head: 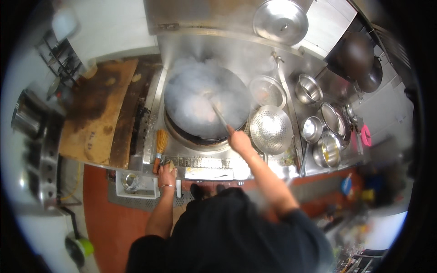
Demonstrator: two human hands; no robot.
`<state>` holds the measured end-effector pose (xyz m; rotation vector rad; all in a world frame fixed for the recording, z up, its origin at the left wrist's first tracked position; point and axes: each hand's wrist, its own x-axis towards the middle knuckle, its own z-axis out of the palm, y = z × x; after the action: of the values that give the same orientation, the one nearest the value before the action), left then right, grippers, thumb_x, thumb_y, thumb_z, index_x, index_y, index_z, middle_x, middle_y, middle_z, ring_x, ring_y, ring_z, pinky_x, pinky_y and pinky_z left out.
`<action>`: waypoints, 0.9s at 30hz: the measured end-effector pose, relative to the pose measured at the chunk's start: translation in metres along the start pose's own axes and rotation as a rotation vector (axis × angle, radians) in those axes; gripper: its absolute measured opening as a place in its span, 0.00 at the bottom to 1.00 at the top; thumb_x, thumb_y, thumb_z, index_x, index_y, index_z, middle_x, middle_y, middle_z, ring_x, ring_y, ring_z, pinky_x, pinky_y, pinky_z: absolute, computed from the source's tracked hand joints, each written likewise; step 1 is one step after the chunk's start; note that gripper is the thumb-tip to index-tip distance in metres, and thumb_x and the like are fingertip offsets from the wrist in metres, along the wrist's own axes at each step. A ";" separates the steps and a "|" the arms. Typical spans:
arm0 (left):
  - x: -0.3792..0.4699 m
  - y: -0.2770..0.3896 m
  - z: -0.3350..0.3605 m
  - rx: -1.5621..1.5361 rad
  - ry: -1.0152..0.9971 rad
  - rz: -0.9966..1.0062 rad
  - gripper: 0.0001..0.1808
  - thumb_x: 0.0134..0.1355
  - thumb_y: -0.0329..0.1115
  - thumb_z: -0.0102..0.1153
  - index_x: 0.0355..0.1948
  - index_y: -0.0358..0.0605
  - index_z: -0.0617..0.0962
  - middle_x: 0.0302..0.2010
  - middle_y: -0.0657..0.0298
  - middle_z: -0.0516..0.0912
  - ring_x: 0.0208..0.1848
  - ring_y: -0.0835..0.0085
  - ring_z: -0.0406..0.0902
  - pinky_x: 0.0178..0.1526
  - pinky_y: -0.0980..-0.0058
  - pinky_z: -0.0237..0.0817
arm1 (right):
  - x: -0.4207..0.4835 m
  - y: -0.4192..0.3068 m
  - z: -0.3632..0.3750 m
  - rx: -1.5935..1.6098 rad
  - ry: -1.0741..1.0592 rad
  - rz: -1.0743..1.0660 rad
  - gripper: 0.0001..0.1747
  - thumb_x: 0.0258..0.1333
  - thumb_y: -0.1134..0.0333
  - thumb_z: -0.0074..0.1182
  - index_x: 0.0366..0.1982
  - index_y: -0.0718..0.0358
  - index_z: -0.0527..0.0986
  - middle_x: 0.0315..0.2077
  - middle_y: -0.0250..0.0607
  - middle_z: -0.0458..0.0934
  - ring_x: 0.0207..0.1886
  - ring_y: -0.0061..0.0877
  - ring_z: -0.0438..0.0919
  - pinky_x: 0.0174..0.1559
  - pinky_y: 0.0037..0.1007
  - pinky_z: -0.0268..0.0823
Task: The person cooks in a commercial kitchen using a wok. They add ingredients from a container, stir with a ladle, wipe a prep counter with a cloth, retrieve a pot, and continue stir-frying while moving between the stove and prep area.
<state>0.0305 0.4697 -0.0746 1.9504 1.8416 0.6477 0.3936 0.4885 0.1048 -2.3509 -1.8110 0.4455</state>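
Note:
My right hand (240, 140) grips the long handle of a wok utensil (220, 115), whose head is lost in the steam. The utensil reaches into a large dark wok (239, 89) seated on the burner ring. Thick steam hides most of the wok's contents; a pale pinkish patch of food (203, 108) shows faintly. At the stove's front edge, my left hand (167, 175) holds a pale folded cloth (171, 166), partly covered by the fingers. Just left of that hand lies a bamboo wok brush (161, 143) with a reddish-brown handle.
Right of the wok, a perforated strainer (271, 129) lies near a round basin (281, 90). Further right are a ladle (311, 129) and steel bowls (309, 88). A stained board (99, 112) covers the left side. A tap (277, 59) stands behind; a white bin (136, 194) sits below.

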 end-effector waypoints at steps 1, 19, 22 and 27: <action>0.000 0.001 0.000 0.008 -0.046 -0.073 0.29 0.58 0.43 0.69 0.58 0.45 0.75 0.51 0.49 0.75 0.55 0.46 0.72 0.57 0.52 0.66 | -0.001 0.000 0.010 -0.060 -0.034 0.015 0.32 0.61 0.69 0.45 0.69 0.53 0.66 0.29 0.56 0.83 0.35 0.50 0.84 0.41 0.50 0.76; -0.613 -0.064 0.019 0.171 -0.798 -0.786 0.19 0.61 0.43 0.52 0.44 0.44 0.86 0.50 0.50 0.86 0.53 0.56 0.84 0.51 0.59 0.76 | -0.226 -0.142 0.117 0.156 -1.204 -0.879 0.24 0.64 0.50 0.58 0.27 0.66 0.82 0.20 0.43 0.83 0.25 0.30 0.83 0.32 0.33 0.73; -0.681 -0.066 0.050 0.119 -0.592 -0.999 0.16 0.61 0.34 0.55 0.47 0.40 0.85 0.44 0.44 0.86 0.51 0.54 0.84 0.47 0.64 0.77 | -0.261 -0.158 0.172 0.221 -1.210 -0.970 0.31 0.67 0.44 0.53 0.24 0.66 0.81 0.18 0.40 0.79 0.23 0.28 0.79 0.30 0.34 0.69; -0.692 -0.053 0.103 -0.602 0.011 -1.771 0.19 0.69 0.46 0.51 0.51 0.49 0.85 0.48 0.52 0.86 0.47 0.58 0.85 0.47 0.60 0.78 | -0.264 -0.228 0.253 -0.129 -1.303 -1.090 0.23 0.69 0.58 0.48 0.31 0.71 0.83 0.23 0.48 0.85 0.25 0.29 0.85 0.32 0.32 0.75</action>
<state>0.0209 -0.2124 -0.2382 -0.3376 2.1095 0.4057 0.0427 0.2774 -0.0302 -0.5517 -3.1558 1.8417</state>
